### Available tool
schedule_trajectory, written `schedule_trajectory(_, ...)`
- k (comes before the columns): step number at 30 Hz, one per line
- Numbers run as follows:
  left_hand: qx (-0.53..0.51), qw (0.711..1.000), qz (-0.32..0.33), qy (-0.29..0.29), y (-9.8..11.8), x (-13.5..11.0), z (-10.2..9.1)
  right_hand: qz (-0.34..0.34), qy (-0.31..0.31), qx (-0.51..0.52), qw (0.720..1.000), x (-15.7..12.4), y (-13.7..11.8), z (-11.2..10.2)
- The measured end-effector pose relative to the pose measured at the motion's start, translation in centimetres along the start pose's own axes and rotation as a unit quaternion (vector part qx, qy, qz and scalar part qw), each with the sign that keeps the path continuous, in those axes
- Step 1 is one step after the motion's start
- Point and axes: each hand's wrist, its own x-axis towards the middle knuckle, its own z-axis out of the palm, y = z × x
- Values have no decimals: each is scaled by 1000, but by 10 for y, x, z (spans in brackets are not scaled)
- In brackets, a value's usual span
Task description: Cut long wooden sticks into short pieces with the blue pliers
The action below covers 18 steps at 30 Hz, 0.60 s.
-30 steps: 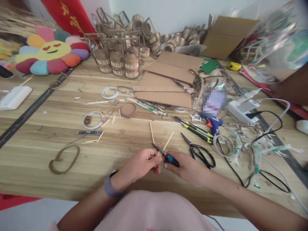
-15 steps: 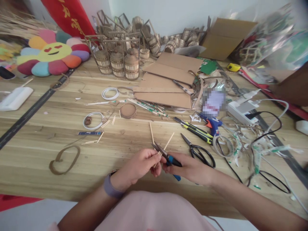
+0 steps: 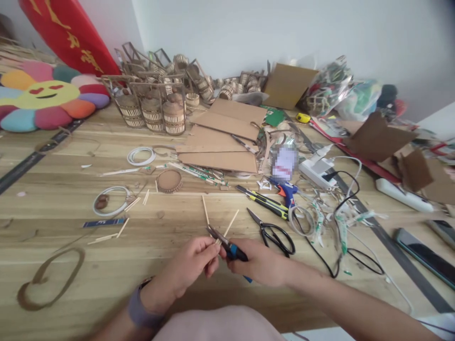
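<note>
One flower cushion [image 3: 53,97]: sits at the far left back, probably parked there to stay out of the way.
White ring [image 3: 111,188]: lies flat on the left, circling brown beads [image 3: 103,201], perhaps to stop any rolling.
Round brown piece [image 3: 169,181]: rests flat beyond the left hand, apparently set down within reach.
Left hand [image 3: 199,255]: comes in low, right up to the blades, likely to steady such slim stock; and the grip, closed at thumb and fingertips, pinching thin sticks.
Thin sticks [image 3: 232,222]: show between the hands at the front middle of the table, spread in a V; right-leaning one running in behind the blades, left-leaning one ending by the blade tip, hard to say whether held or just lying there.
Blue-and-black cutter [image 3: 232,250]: slants across the sticks, tip up and to the left, seemingly for close work; gap between blades too small to read.
Right hand [image 3: 258,263]: bears over the handles, probably for leverage; fingers wrapped firmly around the cutter.
Black scissors [image 3: 263,226]: lie just beyond the right hand, seemingly handy.
Utility knife [image 3: 263,202]: lies behind the scissors, angled much alike, untouched.
Glue gun [image 3: 288,192]: rests near the power strip [image 3: 318,173], presumably for the cord.
</note>
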Motion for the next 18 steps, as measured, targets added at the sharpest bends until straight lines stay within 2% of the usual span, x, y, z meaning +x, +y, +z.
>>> schedule_trajectory(5,14,1000,4,3,0,0,1,7,12,-16,1000,1,3,4)
schedule_trajectory(12,8,1000,-2,9,5,-3,1,-22,49,-23,998,0,6,9)
schedule_trajectory(18,2,1000,-1,13,0,0,2,-22,69,-31,997,-1,4,10)
